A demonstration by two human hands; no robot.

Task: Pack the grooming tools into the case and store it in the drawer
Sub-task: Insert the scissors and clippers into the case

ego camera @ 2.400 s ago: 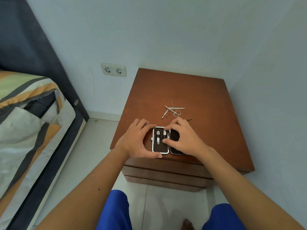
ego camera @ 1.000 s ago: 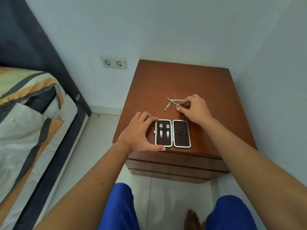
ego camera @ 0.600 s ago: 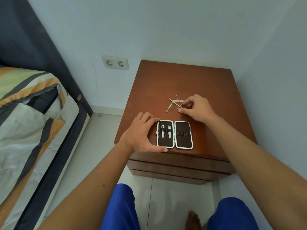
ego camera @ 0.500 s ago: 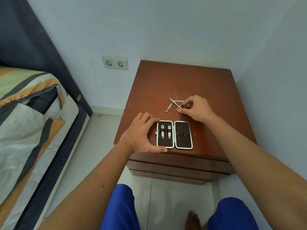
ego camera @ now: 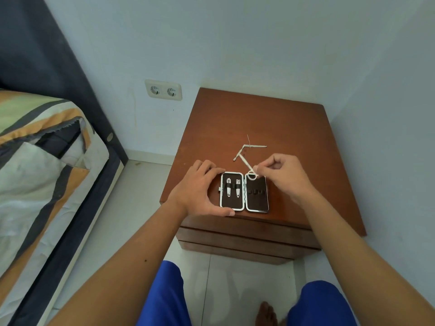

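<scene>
Setting: a brown wooden nightstand (ego camera: 270, 118) stands in a corner of pale blue walls; drawer fronts (ego camera: 247, 238) show below its top.
Surroundings: a double wall socket (ego camera: 163, 90) sits left of the nightstand; a bed with a striped cover (ego camera: 40, 161) and a dark headboard (ego camera: 37, 50) fills the left side; blue shorts (ego camera: 164, 300) and a bare foot (ego camera: 266, 314) appear at the lower edge.
Case: an open case (ego camera: 244, 192), dark-lined with a pale metal rim, lies flat near the front edge of the nightstand; two small clippers (ego camera: 233, 187) sit under a strap in its left half.
Loose tools: thin metal tools (ego camera: 249, 148) lie on the top behind the case, apart from it.
Left hand (ego camera: 197, 191): fingers curved against the case's left edge, thumb along its near edge, steadying it.
Right hand (ego camera: 282, 175): fingertips pinched on small scissors (ego camera: 249, 169), held over the far end of the case's right half, blades pointing away to the left.
</scene>
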